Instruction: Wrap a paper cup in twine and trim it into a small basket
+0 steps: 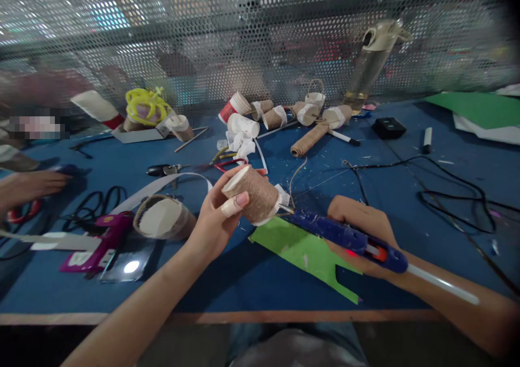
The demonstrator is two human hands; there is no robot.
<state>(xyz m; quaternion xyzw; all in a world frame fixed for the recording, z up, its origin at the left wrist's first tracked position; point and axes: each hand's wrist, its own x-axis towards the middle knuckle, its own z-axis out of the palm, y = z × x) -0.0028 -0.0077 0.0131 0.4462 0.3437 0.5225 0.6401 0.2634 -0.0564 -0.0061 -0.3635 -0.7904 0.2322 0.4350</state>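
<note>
My left hand (219,215) is closed round a paper cup wrapped in brown twine (254,194), held on its side above the blue table (406,194). My right hand (359,229) grips a blue glue gun (349,238) whose nozzle touches the rim end of the cup. A clear glue stick (442,284) juts from the gun's back over my forearm. A loose end of twine (296,175) curls up from the cup. A green paper cut-out (303,250) lies under the gun.
Another twine-wrapped cup (164,218) lies to the left beside a magenta glue gun (101,242). Scissors (174,168), a twine roll (309,139), several paper cups (244,124), a bottle (368,66), black cables (447,188) and another person's hand (28,185) are around. A perforated metal screen (244,37) closes the back.
</note>
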